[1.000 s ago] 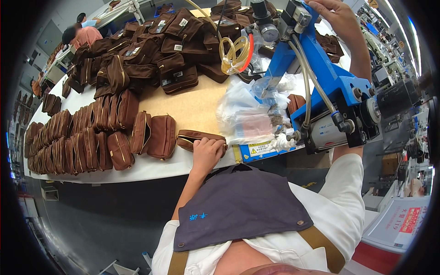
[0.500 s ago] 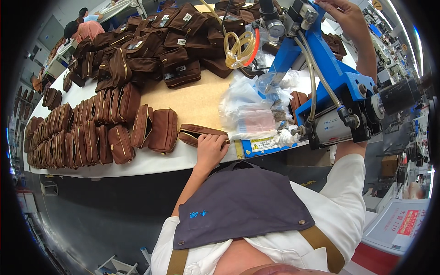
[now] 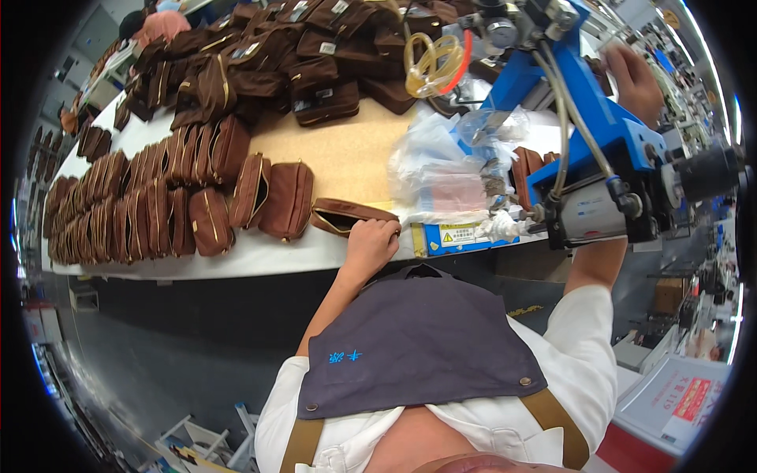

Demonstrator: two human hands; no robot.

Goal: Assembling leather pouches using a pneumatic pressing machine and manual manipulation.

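My left hand is at the near table edge, its fingers curled over the side of a brown zippered pouch. That pouch lies with its zip open and its dark inside showing. Beyond the blue pneumatic press, my right hand is raised and smeared by motion, so its fingers are unclear. Part of my right arm is hidden behind the press cylinder. Left of my left hand stand another brown pouch and long rows of similar pouches.
Darker brown pouches are heaped at the back of the table. Clear plastic bags lie left of the press, beside a tan board. A coiled yellow hose hangs above them. A person in pink is at the far left.
My right hand has left the top of the press and come down on its right side. My left hand stays at the pouch. The whole view has shifted slightly.
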